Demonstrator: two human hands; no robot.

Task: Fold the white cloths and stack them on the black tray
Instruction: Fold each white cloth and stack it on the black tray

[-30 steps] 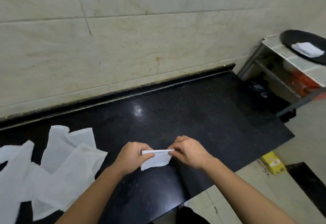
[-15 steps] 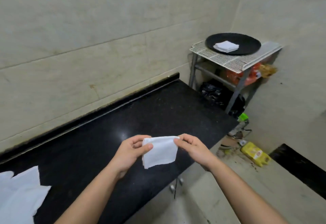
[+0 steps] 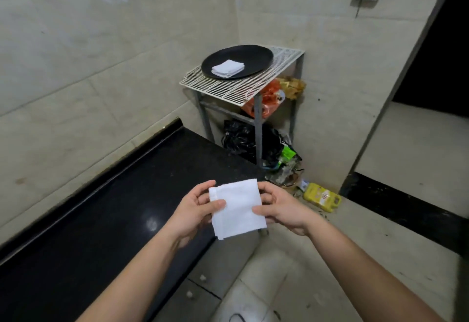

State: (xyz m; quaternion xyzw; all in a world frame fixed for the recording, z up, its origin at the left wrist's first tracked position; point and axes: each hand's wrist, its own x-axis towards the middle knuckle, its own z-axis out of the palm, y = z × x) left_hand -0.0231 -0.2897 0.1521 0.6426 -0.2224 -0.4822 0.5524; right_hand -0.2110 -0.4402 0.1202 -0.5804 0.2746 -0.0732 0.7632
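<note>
moved: swung right since the earlier frame, rack now dead ahead, loose cloths out of view
folded cloth: flat square, held past the worktop edge
left hand: pinching its left edge
right hand: pinching its right edge
black tray: on wire rack, folded stack inside

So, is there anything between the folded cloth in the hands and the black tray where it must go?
Nothing visible blocks the way. The folded cloth is held in the air by both hands, and only open space lies between it and the black tray on the wire rack. A stack of cloths already lies there.
</note>
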